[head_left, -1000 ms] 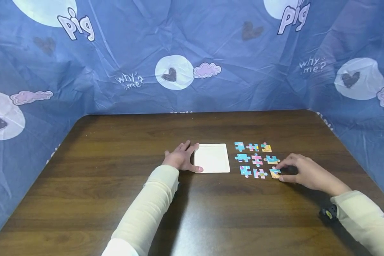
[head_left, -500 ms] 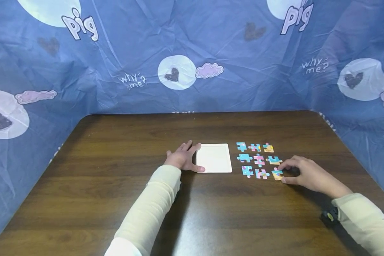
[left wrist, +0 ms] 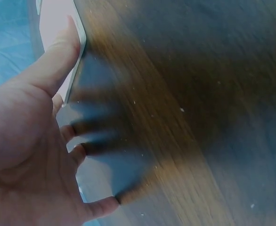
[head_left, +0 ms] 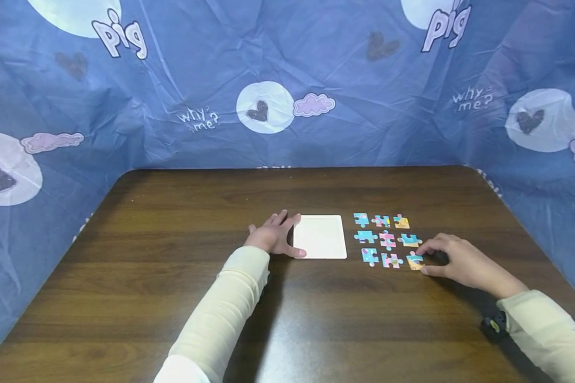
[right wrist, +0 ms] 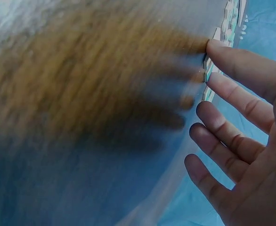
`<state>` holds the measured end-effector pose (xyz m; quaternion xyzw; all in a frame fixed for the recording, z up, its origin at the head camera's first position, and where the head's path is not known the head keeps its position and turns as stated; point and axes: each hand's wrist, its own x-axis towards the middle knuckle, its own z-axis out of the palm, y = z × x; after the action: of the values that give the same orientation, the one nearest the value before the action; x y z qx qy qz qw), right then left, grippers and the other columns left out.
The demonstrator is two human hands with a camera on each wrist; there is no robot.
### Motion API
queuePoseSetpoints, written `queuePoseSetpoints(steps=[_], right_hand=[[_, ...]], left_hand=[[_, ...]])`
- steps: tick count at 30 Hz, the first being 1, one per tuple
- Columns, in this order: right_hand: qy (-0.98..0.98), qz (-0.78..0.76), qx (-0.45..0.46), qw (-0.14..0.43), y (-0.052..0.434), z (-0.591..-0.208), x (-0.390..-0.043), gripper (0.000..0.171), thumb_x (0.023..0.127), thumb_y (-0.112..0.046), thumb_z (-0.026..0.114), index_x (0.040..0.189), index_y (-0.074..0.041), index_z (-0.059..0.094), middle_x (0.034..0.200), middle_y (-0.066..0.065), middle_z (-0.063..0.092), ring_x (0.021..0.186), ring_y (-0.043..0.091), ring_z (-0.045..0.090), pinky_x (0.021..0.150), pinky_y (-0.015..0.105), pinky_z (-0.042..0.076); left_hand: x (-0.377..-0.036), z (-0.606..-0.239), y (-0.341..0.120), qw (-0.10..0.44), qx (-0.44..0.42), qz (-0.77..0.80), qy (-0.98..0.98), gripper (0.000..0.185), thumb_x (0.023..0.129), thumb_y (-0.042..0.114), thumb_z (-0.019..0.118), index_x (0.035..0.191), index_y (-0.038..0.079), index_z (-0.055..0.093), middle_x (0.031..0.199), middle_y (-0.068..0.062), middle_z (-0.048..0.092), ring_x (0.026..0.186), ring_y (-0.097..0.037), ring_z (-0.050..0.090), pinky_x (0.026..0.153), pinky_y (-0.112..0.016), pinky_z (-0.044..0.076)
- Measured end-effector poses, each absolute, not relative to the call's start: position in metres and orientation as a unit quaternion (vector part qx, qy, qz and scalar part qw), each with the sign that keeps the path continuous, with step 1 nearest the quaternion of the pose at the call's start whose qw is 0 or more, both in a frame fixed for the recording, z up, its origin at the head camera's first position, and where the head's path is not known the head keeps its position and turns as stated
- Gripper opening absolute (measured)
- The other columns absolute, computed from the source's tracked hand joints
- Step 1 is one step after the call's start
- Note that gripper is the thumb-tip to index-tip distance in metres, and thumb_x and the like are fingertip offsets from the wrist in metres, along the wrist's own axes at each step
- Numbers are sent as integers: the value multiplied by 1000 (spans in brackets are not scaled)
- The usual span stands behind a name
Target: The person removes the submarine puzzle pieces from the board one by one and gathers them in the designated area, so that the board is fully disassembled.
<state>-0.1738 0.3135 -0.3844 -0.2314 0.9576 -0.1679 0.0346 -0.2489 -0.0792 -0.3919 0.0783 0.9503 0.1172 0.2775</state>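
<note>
Right hand (head_left: 465, 260) sits at the lower right of the piece grid, thumb and forefinger pinching the orange corner puzzle piece (head_left: 415, 261) that lies on the wooden table (head_left: 172, 298). Left hand (head_left: 273, 236) lies spread flat, fingers straight, thumb against the left edge of the white puzzle tray (head_left: 320, 236) at frame centre, steadying it. Eight more puzzle pieces (head_left: 387, 239) lie in rows between tray and right hand. This looks like the pick-up step; next calls for lifting that piece clear and carrying it left to the tray.
</note>
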Motion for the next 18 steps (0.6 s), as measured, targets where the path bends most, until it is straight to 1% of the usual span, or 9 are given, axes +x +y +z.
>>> queuePoseSetpoints(steps=[2,5,10,18], right_hand=[[958,-166,-232,35,314,-385,-174,31,83,-24,86,108,-10,74,103,6,66,95,31,63,81,53,52],[958,-165,-233,34,316,-385,-174,32,83,-25,86,108,-10,74,101,5,65,93,28,63,79,52,52],[957,-162,-240,22,316,-386,-174,31,83,-24,86,108,-11,74,97,0,63,91,23,62,79,49,51],[955,-165,-245,21,312,-387,-174,29,84,-27,85,105,-10,74,96,-1,64,91,23,62,80,49,52]], left_hand=[[-249,-392,-79,276,77,120,950,107,84,62,73,164,40,5,171,0,-5,157,-24,-2,117,-71,4],[-248,-390,-79,277,76,125,950,108,84,62,74,164,40,5,171,0,-5,157,-24,-2,117,-71,3],[-242,-381,-78,282,76,121,949,104,87,60,72,164,39,5,171,0,-5,157,-24,-3,119,-68,3],[-224,-360,-77,260,91,133,952,97,90,53,73,165,30,14,171,-6,4,157,-27,4,119,-67,6]])
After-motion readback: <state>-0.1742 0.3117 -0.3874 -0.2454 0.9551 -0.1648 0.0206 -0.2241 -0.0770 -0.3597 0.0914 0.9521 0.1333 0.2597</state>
